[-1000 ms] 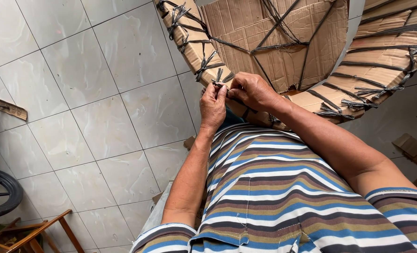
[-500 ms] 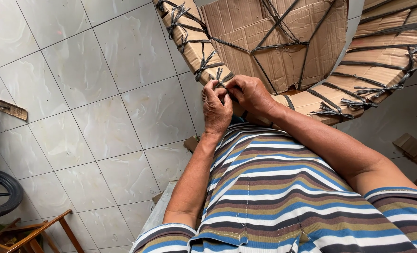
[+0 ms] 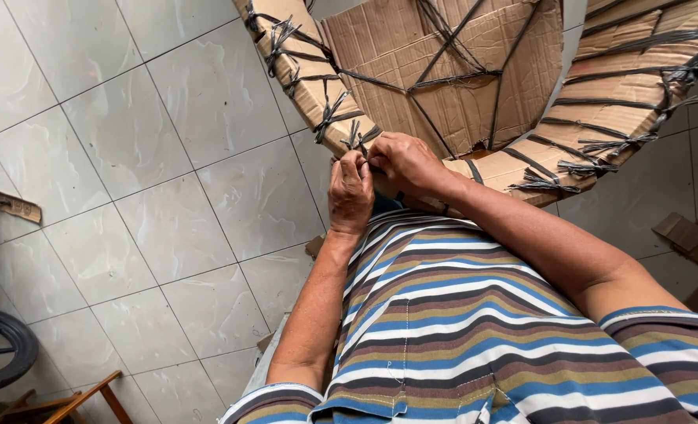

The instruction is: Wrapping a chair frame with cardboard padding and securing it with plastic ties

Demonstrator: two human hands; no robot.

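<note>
Left hand [image 3: 350,188] and right hand [image 3: 406,162] side by side, fingers pinching dark plastic strap knot [image 3: 357,140], on curved brown cardboard-wrapped ring [image 3: 306,74], pale tiled floor [image 3: 129,180] below

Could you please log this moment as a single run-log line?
left hand: pinching dark strap tie | right hand: gripping same tie | cardboard ring: at its edge | floor: pale tiles

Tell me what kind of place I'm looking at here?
Probably a home or small workshop floor used for handcraft: pale glossy floor tiles, a big cardboard ring bound with dark ties, a wheel and a wooden frame at the edge.
</note>
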